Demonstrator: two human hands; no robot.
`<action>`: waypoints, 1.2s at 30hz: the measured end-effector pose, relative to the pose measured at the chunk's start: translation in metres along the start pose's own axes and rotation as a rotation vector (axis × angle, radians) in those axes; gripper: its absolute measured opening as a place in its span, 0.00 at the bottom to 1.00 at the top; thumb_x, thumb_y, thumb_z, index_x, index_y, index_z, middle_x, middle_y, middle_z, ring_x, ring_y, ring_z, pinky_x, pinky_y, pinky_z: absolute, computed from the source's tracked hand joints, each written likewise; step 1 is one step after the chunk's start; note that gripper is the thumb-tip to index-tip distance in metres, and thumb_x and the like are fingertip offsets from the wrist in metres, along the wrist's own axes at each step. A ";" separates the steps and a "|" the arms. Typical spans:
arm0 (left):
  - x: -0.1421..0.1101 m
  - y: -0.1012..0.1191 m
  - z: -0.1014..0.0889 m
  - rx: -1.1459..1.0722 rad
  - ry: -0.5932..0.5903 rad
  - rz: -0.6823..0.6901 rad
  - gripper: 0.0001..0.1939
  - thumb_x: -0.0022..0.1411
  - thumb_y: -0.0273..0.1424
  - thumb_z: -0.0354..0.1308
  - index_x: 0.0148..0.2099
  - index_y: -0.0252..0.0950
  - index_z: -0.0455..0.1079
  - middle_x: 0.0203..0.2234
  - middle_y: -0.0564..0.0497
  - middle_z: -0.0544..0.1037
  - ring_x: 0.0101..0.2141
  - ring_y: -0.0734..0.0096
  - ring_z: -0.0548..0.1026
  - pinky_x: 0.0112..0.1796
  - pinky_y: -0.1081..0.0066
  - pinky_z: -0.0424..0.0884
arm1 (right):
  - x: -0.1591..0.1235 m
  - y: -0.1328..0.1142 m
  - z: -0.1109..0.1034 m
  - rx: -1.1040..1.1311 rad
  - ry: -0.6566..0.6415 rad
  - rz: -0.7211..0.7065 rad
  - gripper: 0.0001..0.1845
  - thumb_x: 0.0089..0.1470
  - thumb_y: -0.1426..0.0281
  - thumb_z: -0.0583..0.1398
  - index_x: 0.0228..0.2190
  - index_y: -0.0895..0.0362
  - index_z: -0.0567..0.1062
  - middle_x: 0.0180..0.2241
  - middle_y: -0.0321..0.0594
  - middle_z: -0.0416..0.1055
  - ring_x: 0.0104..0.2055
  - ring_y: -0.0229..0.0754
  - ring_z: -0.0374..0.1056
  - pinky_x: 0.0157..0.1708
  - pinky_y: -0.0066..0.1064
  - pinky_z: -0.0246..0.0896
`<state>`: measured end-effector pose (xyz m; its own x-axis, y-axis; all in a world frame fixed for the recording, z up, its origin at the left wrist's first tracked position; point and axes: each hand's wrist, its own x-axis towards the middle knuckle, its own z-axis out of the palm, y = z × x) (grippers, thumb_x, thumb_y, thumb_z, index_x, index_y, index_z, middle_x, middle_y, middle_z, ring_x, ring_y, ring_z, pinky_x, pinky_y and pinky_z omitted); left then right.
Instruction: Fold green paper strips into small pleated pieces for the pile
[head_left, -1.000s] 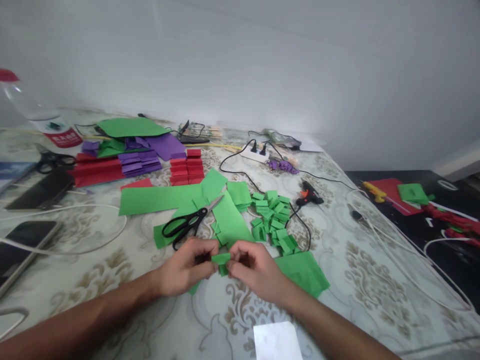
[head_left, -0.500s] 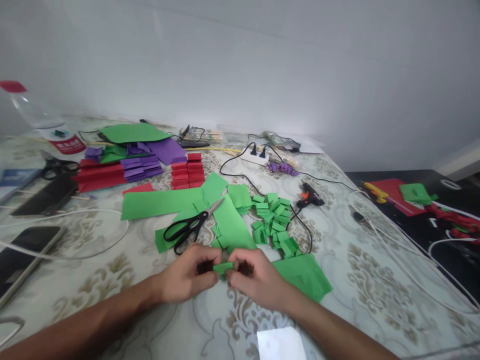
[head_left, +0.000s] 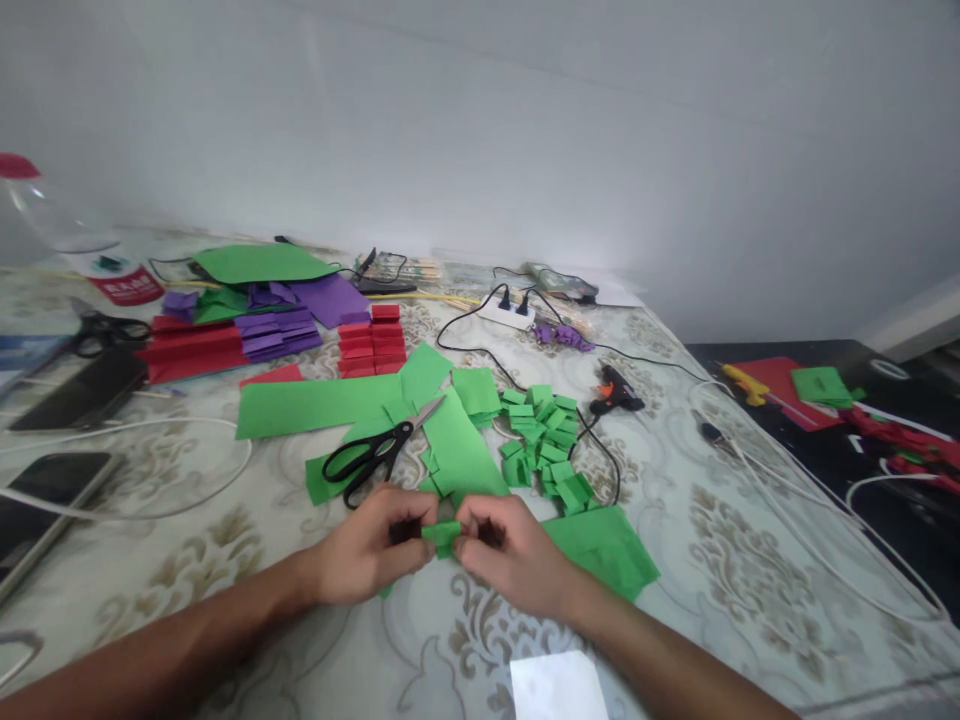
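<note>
Between my two hands is a small folded piece of green paper (head_left: 441, 537). My left hand (head_left: 375, 545) pinches its left end between thumb and fingers. The right end is pinched by my right hand (head_left: 514, 555). Black-handled scissors (head_left: 373, 455) lie just beyond my left hand, partly over green paper strips (head_left: 322, 405). A heap of small folded green paper pieces (head_left: 547, 440) sits beyond my right hand. A wide green sheet (head_left: 607, 550) lies beside my right wrist.
A black glue gun (head_left: 616, 390) and a white power strip (head_left: 508, 313) with cords stand farther back. Red folded paper (head_left: 373, 345) and purple folded paper (head_left: 277, 333) lie at back left. Phones (head_left: 52, 500), a bottle (head_left: 97, 255) and a white cable line the left side.
Both hands keep their pinch on the small green paper, whose front face now shows a little taller. The whole view has shifted slightly.
</note>
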<state>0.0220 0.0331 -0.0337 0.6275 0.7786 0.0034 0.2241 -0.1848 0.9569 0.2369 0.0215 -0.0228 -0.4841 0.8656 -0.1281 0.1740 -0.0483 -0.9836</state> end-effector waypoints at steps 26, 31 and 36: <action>0.000 0.000 0.001 0.047 0.011 -0.002 0.12 0.64 0.31 0.57 0.28 0.37 0.60 0.20 0.59 0.58 0.24 0.75 0.58 0.26 0.74 0.54 | 0.002 0.001 0.000 -0.029 0.012 0.017 0.19 0.57 0.64 0.61 0.20 0.55 0.62 0.19 0.28 0.53 0.24 0.34 0.50 0.24 0.28 0.44; -0.001 0.000 0.002 0.057 0.011 0.001 0.11 0.64 0.31 0.57 0.29 0.36 0.63 0.21 0.59 0.60 0.24 0.74 0.59 0.26 0.74 0.55 | 0.001 0.004 0.001 -0.068 0.003 -0.006 0.24 0.63 0.57 0.61 0.20 0.55 0.65 0.18 0.29 0.56 0.23 0.34 0.54 0.24 0.29 0.45; 0.000 0.001 0.002 0.063 0.015 0.007 0.11 0.64 0.30 0.57 0.29 0.36 0.62 0.21 0.59 0.61 0.24 0.75 0.59 0.26 0.74 0.55 | 0.001 0.009 0.001 -0.077 0.006 -0.004 0.25 0.66 0.55 0.59 0.21 0.56 0.67 0.19 0.31 0.59 0.23 0.35 0.57 0.24 0.28 0.47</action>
<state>0.0242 0.0317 -0.0336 0.6182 0.7859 0.0145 0.2664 -0.2268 0.9368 0.2371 0.0219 -0.0319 -0.4801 0.8685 -0.1231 0.2374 -0.0064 -0.9714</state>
